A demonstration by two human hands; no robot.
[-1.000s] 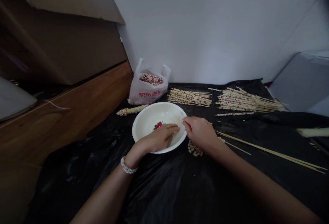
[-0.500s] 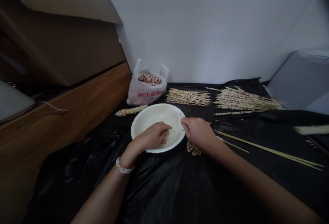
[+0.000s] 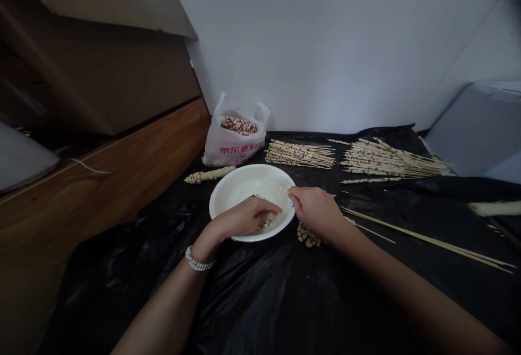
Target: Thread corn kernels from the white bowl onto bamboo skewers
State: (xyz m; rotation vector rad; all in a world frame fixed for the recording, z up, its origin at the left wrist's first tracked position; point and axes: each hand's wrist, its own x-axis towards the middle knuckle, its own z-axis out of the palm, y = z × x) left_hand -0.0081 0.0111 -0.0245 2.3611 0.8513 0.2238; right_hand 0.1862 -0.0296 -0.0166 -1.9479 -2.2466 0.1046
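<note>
A white bowl [image 3: 228,192] stands on black plastic sheeting, with small pale and reddish kernels [image 3: 265,224] in it. My left hand [image 3: 246,216] reaches into the bowl above the kernels, fingers bent and close together; what they hold, if anything, is hidden. At the bowl's right rim my right hand [image 3: 317,208] is closed in a pinch on something thin and pale, too small to make out. Beneath my right hand a cluster of kernels [image 3: 308,235] lies on the sheeting.
Behind the bowl stand a white plastic bag [image 3: 236,146] of corn cobs and two piles of kernel-covered skewers [image 3: 299,154]. A cob [image 3: 209,175] lies left of the bowl. Bare sticks [image 3: 427,238] lie at right. Cardboard boxes [image 3: 122,73] rise at left.
My left hand has shifted slightly right inside the bowl, uncovering kernels behind it. My right hand stays at the rim in the same pinch. The whole view has shifted slightly.
</note>
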